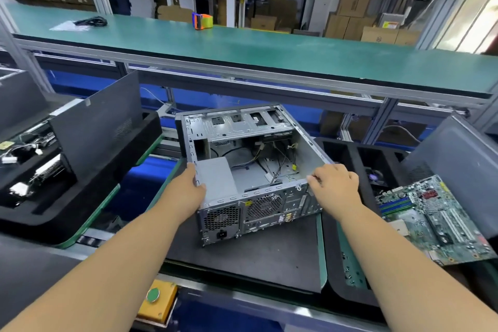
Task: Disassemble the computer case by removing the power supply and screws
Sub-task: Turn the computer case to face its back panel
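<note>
An open metal computer case [307, 148] lies on its side on a dark mat, its rear panel toward me. The grey power supply [215, 178] sits in the near left corner, its vent and socket [221, 234] showing at the back. Loose cables [280, 162] lie inside on the case floor. My left hand [188, 191] grips the case's left top edge beside the power supply. My right hand [334, 186] holds the right rear corner, fingers curled over the rim.
A green motherboard [436, 218] lies on the black tray at right, with small screws [350, 272] below it. Black foam trays with parts [35, 170] and a dark side panel [99, 127] stand at left. A yellow box with a green button [153, 295] sits at the front edge.
</note>
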`<action>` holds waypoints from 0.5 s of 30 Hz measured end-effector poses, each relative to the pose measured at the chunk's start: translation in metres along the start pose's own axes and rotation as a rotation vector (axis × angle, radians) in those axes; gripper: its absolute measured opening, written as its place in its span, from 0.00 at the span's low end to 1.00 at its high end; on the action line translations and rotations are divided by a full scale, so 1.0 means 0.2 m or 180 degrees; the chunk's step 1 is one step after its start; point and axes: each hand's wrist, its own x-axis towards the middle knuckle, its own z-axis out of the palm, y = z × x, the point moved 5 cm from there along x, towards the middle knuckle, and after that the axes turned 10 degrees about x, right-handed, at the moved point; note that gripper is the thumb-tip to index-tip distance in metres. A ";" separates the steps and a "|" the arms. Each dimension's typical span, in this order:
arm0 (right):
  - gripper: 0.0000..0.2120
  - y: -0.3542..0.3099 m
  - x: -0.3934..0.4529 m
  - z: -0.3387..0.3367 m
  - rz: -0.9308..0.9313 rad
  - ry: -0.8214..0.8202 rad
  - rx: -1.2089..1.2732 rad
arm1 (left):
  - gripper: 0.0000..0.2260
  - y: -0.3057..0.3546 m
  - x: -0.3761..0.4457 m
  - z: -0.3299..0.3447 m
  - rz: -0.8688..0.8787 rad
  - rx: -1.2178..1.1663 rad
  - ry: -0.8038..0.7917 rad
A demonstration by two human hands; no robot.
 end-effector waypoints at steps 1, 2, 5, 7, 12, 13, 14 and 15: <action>0.12 0.00 -0.03 0.00 0.0044 0.0034 -0.0008 | 0.30 0.00 0.02 -0.01 0.0014 -0.0035 -0.0004; 0.12 -0.01 -0.05 0.00 0.0089 0.0060 -0.0039 | 0.30 -0.01 0.04 -0.01 0.0034 -0.0031 -0.0017; 0.14 -0.03 -0.11 0.01 0.0202 0.0095 -0.0140 | 0.30 -0.02 0.11 -0.03 0.0133 -0.0012 -0.0065; 0.14 -0.04 -0.15 0.01 0.0270 0.0088 -0.0145 | 0.29 -0.03 0.16 -0.04 0.0210 -0.0020 -0.0091; 0.15 -0.10 -0.23 0.03 0.0406 0.0072 -0.0167 | 0.30 -0.06 0.27 -0.07 0.0383 0.0082 -0.0293; 0.16 -0.11 -0.25 0.03 0.0424 0.0097 -0.0169 | 0.30 -0.07 0.29 -0.08 0.0413 0.0097 -0.0326; 0.16 -0.12 -0.26 0.03 0.0449 0.0125 -0.0161 | 0.30 -0.07 0.30 -0.09 0.0444 0.0096 -0.0359; 0.16 -0.13 -0.27 0.04 0.0476 0.0151 -0.0150 | 0.30 -0.07 0.32 -0.10 0.0477 0.0082 -0.0393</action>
